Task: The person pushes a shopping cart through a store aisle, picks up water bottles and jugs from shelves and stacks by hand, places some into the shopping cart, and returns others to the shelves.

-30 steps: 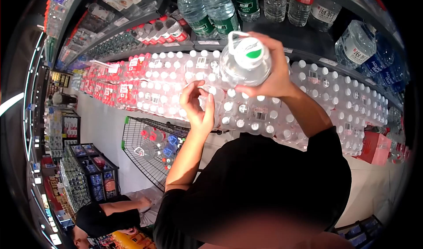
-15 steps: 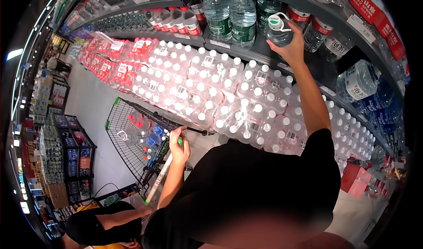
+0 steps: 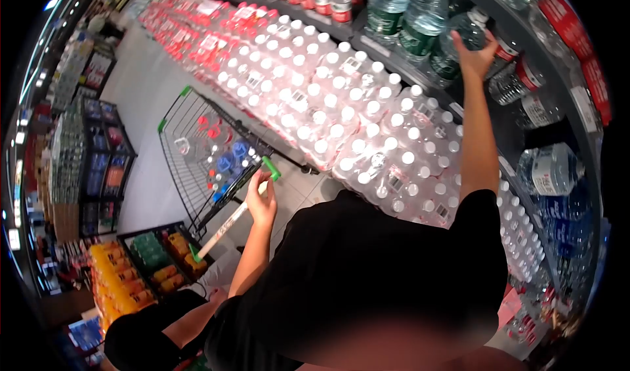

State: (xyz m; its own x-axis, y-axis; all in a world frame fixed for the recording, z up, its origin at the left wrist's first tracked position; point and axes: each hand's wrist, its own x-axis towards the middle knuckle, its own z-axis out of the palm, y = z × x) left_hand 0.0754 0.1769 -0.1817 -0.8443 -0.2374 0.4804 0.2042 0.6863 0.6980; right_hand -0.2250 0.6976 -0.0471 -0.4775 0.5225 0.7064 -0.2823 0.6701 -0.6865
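My left hand [image 3: 262,203] is closed around the shopping cart's handle [image 3: 226,228], near its green end. Several bottles with red and blue caps lie in the wire cart [image 3: 190,180]. On the shelf at upper right, my right hand [image 3: 476,57] is raised with its fingers spread beside a large clear bottle [image 3: 464,32] with a white cap. The fingertips are close to that bottle; whether they touch it cannot be told. Two green-labelled large bottles stand to its left, the nearer one [image 3: 421,23] partly beside it.
Wrapped packs of white-capped bottles [image 3: 308,102] form a long row below the shelf, with red-capped packs [image 3: 197,36] beyond. Another person's arm [image 3: 190,325] shows at lower left, near yellow goods [image 3: 118,276]. More large bottles [image 3: 550,169] stand at right.
My right hand has gone from gripping the bottle to spread fingers beside a bottle on the shelf. My left hand went from raised and empty to the cart handle. The view has turned.
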